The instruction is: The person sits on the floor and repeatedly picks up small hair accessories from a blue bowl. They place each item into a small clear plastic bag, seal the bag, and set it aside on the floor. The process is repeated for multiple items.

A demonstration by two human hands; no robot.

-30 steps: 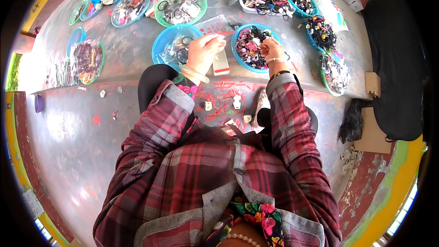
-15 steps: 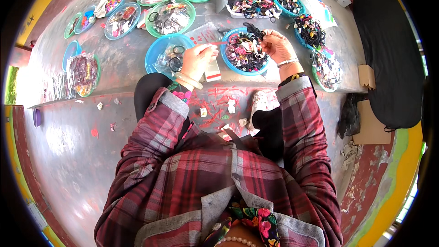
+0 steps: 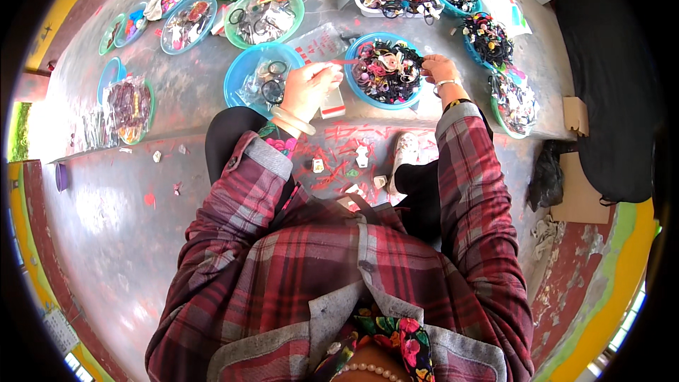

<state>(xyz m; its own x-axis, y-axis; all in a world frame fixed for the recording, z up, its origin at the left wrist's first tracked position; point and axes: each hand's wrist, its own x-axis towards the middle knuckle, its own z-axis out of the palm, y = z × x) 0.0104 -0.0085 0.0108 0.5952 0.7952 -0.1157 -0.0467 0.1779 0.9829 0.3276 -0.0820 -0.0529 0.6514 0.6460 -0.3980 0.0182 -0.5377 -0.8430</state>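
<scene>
My left hand [image 3: 311,92] is closed in a pinch on a thin red strip [image 3: 345,62], which sticks out to the right over the rim of a blue basin [image 3: 351,83]. Hair ties [image 3: 387,71], mostly black and pink with small ornaments, fill that basin. At its right rim is my right hand [image 3: 441,71], fingers pinched together beside the dark ties; what they grip is too small to make out. Just left of my left hand, another blue basin [image 3: 235,79] holds clear plastic packets and black rings [image 3: 273,90]. A small white-and-red box [image 3: 332,105] lies between the two basins.
Beyond are a green basin [image 3: 293,32] of packets and a white tub [image 3: 364,8] of dark hair ties. More filled basins curve along the right, including a green-rimmed one [image 3: 503,122]. A step edge [image 3: 177,140] runs across. Red scraps [image 3: 346,148] litter the lower floor.
My right hand has moved right and slightly down to the basin's rim; the black bunch it held up no longer shows raised. My left hand keeps its pinch on the red strip.
</scene>
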